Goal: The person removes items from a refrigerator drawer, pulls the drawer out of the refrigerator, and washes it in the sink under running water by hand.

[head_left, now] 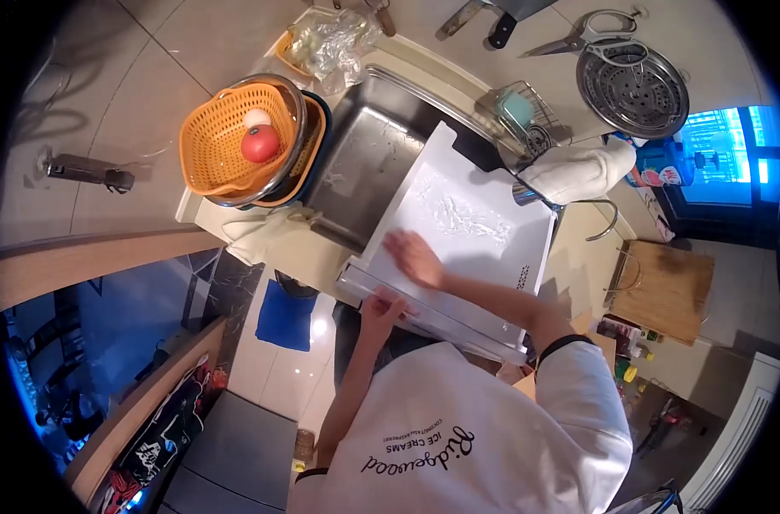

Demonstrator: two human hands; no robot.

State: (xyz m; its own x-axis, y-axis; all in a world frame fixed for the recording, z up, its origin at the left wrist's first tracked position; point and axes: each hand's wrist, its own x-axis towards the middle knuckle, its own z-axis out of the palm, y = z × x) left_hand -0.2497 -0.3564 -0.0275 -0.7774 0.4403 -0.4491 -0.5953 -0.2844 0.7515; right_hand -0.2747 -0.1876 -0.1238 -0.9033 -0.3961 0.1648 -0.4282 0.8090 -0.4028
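A white fridge drawer (pixel 471 248) with a clear front panel lies tilted across the sink (pixel 364 163), partly over the counter edge. Its inner floor is wet, with a patch of water glinting toward the far side. My left hand (pixel 383 310) grips the front panel near its left end, thumb and fingers at the rim. Inside the drawer, my right hand (pixel 414 259) is spread near the left wall, fingers stretched out and slightly blurred. It appears to touch the inner surface and shows nothing in it.
Left of the sink, an orange basket (pixel 203 141) holds a tomato (pixel 260 144) and a pale round item. Pale gloves (pixel 257 233) lie at the counter edge. A white cloth (pixel 578 171) covers the faucet. Scissors (pixel 582 38) and knives hang on the wall. A cutting board (pixel 664 291) stands right.
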